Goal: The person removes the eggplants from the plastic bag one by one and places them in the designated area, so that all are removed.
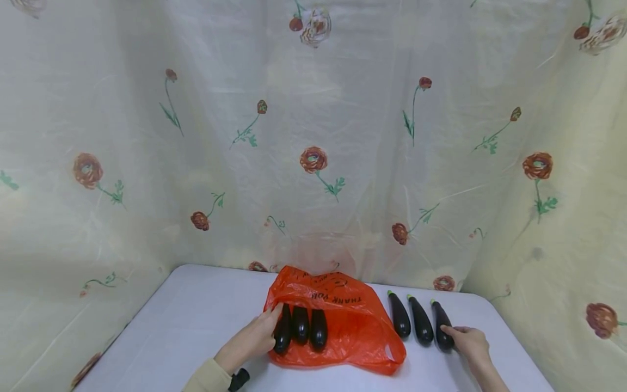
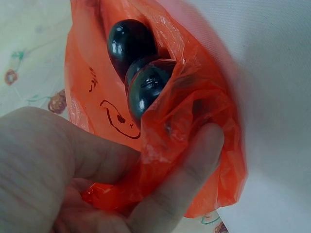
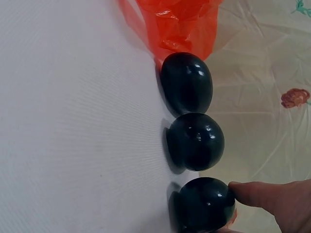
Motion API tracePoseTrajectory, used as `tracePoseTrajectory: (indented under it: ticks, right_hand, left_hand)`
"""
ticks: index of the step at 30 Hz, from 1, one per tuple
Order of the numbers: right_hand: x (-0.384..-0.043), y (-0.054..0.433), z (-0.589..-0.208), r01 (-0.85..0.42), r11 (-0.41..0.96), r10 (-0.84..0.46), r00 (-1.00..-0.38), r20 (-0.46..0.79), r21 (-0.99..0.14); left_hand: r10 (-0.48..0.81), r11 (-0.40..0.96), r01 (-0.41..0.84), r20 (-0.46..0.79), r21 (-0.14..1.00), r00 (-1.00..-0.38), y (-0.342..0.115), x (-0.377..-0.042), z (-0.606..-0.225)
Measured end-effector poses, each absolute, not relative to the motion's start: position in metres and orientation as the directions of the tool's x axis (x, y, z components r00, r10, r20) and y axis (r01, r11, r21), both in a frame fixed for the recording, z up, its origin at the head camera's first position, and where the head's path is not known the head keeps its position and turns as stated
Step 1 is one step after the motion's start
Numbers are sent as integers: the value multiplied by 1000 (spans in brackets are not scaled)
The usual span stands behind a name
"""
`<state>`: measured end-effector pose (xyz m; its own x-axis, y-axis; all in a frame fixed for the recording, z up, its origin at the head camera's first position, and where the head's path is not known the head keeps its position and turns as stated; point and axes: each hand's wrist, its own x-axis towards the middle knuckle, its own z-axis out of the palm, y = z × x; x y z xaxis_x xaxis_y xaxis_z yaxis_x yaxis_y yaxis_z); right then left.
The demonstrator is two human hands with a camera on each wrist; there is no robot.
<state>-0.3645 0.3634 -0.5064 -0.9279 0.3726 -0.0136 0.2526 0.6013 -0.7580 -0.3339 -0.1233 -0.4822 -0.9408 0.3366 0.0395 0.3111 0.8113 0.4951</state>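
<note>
My left hand (image 1: 259, 331) grips the left edge of a red plastic bag (image 1: 352, 337) printed with "THANK YOU"; the bunched film (image 2: 165, 150) shows between thumb and fingers in the left wrist view. Side by side in the bag's mouth lie three dark eggplants (image 1: 300, 326), their upper ends hidden under the film. To the right of the bag, three more eggplants (image 1: 419, 321) form a row with green tips pointing away. My right hand (image 1: 471, 343) holds the rightmost eggplant (image 3: 206, 204) near its thick lower end, thumb on one side.
A white table (image 1: 196, 316) bears everything. Flower-patterned sheeting (image 1: 313, 109) hangs behind it and at both sides. Below my left wrist is a black strap-like piece (image 1: 239, 379).
</note>
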Motion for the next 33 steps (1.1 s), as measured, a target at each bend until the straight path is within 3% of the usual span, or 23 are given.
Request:
tracePoseTrajectory:
  ticks: [33]
  right_hand:
    - [-362, 363, -500, 250, 611, 400, -916, 20, -751]
  left_hand:
    - [341, 823, 324, 50, 467, -939, -124, -333, -482]
